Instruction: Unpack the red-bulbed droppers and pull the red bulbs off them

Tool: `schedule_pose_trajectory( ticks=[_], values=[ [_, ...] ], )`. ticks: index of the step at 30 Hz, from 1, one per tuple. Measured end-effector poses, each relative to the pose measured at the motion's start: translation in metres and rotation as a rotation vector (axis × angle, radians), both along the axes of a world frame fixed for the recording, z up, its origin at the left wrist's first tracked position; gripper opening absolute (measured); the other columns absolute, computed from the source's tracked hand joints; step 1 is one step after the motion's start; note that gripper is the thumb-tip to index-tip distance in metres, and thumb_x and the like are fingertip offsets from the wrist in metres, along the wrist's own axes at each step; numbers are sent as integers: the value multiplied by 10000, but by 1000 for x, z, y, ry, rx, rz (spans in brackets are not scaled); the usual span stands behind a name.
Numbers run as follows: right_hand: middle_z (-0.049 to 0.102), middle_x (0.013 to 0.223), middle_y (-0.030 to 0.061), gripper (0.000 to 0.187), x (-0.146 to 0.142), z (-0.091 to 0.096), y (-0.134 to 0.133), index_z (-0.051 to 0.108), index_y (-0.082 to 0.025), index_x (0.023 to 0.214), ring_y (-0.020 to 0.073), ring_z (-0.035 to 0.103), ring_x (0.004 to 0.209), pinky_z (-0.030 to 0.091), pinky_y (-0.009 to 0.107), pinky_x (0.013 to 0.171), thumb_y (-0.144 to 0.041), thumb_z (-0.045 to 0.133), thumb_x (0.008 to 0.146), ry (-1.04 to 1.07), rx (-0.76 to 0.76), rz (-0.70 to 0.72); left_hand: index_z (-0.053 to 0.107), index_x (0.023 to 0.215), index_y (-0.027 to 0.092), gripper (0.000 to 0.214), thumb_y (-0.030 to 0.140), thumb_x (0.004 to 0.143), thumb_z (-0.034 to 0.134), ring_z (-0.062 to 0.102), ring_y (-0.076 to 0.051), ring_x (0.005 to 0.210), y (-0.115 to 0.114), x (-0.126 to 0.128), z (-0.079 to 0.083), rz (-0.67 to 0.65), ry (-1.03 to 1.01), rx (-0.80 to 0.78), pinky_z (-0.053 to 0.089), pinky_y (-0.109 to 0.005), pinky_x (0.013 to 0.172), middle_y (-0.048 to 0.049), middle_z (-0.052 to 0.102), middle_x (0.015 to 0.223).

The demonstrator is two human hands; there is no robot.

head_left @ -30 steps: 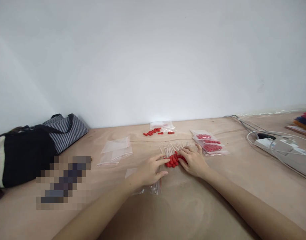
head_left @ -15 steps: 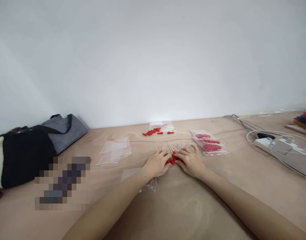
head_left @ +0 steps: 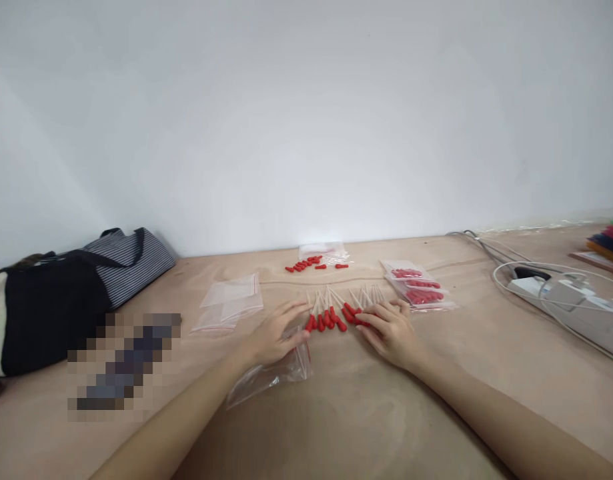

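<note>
Nearest me, a clear bag [head_left: 272,378] is lying crumpled partly under the left hand [head_left: 277,335]; if that wrist is dragging, I'm expecting the plastic could be sliding into the work. The left fingers are reaching forward close together, the thumb standing apart beside the leftmost red end; whether it is touching, I can't tell. The right hand [head_left: 393,332] is bending its fingers over the group's right end (whether they're pinching anything is hidden from me).

Between both hands, the red-ended sticks [head_left: 329,318] are lying in a loose fan, red ends near, pale stems pointing far, several crossing. I'm worrying about those crossings: stems could be snagging, so one sideways push could be scattering neighbours.

Farther left, flat bags [head_left: 231,303] are overlapping, and being so thin, they could be shifting at a brush. Right, bags of red pieces [head_left: 419,293] are lying just past the right hand, where a knuckle could be nudging them. Farthest, loose red pieces [head_left: 303,265] are lying before the wall [head_left: 306,133]; being rounded, they could be rolling after a bump.
</note>
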State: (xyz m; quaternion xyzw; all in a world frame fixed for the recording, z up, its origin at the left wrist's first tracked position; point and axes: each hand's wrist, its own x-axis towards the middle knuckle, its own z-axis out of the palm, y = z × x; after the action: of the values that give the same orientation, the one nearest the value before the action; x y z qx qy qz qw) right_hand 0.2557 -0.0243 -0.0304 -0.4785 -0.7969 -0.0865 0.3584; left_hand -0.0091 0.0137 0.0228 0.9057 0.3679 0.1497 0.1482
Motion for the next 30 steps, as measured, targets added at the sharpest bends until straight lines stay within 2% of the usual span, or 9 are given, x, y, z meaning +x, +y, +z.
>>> schedule_pose_trajectory(
  ticks=[4,8,12,15,22,24,26,29,30],
  values=[
    [624,761,33,226,-11,0,-15,646,-221,883,131,523,719,291,305,716,-244,423,856,12,-69,115,308,1339,252,596,477,814,476,339,-277,1245,-28,-43,-12,78,58,-29,314,-439,1010,-76,341,1388],
    [616,759,10,176,-34,5,-26,633,-246,907,127,511,741,306,288,707,-253,475,831,16,-239,212,305,1343,279,584,470,817,471,304,-293,1266,-51,-56,-22,105,125,-126,304,-487,1010,-64,327,1397],
    [611,735,-18,170,-52,9,-33,634,-292,921,124,514,770,297,293,732,-263,493,829,50,-367,289,320,1330,314,563,436,812,504,319,-275,1262,-63,-44,-22,1,96,-161,281,-493,1026,-40,372,1373],
    [605,710,-19,144,-55,8,-36,648,-291,879,126,514,750,292,295,717,-290,517,818,47,-391,317,315,1331,315,573,434,808,516,330,-265,1258,-64,-30,-21,-69,76,-160,263,-495,1035,-40,379,1368],
    [605,677,-19,191,-48,9,-33,643,-286,875,138,506,712,265,301,692,-421,586,753,68,-406,135,350,1323,211,597,452,799,506,339,-271,1250,-55,6,-24,-114,70,-152,289,-470,1029,-90,401,1350],
    [599,684,-20,223,-47,11,-32,633,-275,847,148,507,730,263,294,683,-452,621,710,80,-447,106,390,1295,203,556,459,809,477,340,-270,1247,-50,8,-24,-105,28,-80,309,-453,1020,-93,399,1348],
    [589,697,-19,253,-48,13,-31,619,-249,810,152,505,742,268,290,683,-459,653,675,109,-476,97,462,1224,209,439,420,842,417,354,-263,1230,-42,2,-25,32,-66,74,304,-449,1019,-88,422,1319],
    [568,735,-13,227,-49,12,-31,603,-217,751,147,496,763,284,290,704,-407,684,657,141,-467,106,527,1104,191,328,341,860,365,399,-259,1169,-23,-14,-30,392,-170,282,315,-457,997,-101,476,1208],
    [563,750,-11,204,-49,11,-30,603,-215,749,146,492,772,288,291,713,-377,688,659,147,-454,115,532,1078,179,315,334,846,386,415,-264,1144,-16,-20,-33,458,-165,305,336,-456,978,-109,479,1178]
  ],
)
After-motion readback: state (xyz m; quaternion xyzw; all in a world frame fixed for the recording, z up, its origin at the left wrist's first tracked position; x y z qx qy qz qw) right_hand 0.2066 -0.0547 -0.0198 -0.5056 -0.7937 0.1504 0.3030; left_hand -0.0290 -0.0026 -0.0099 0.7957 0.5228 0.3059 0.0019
